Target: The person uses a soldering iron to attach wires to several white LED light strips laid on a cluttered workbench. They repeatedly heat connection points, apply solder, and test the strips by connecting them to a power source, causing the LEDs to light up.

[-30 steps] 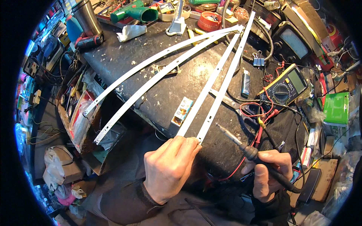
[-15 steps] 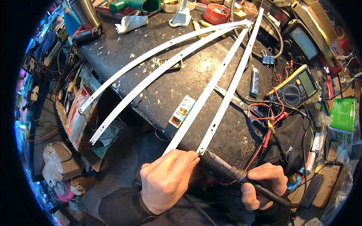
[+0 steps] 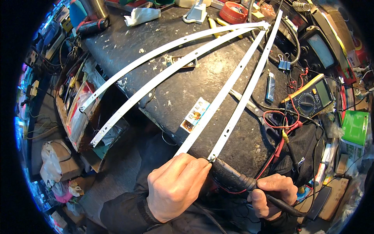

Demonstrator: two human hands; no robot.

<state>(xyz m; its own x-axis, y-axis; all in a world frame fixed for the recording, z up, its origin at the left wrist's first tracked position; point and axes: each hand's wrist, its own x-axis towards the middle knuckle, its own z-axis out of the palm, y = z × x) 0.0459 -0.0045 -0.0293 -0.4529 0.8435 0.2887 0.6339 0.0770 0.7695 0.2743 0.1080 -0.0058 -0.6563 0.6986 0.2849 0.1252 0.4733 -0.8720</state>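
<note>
Long white LED strips (image 3: 235,117) fan out across the dark work surface, meeting near its far side. My left hand (image 3: 177,187) is closed at the near ends of the two right-hand strips, its fingertips pinching at the rightmost strip's end. What lies inside the pinch is mostly hidden. My right hand (image 3: 274,193) grips a soldering iron (image 3: 246,181) by its dark handle, thumb on top. The iron's tip points up and left to that same strip end, touching it or very close; I cannot tell which.
Right of the strips lie scissors (image 3: 255,109), a lighter (image 3: 270,87), a multimeter (image 3: 311,97) with red leads and a black mesh pouch (image 3: 296,152). A small printed box (image 3: 194,115) sits beside one strip. An open box of clutter (image 3: 78,113) stands at the left.
The whole scene has shifted slightly right in the picture, as the view moved. Both hands keep their grips, and the iron stays at the strip's end.
</note>
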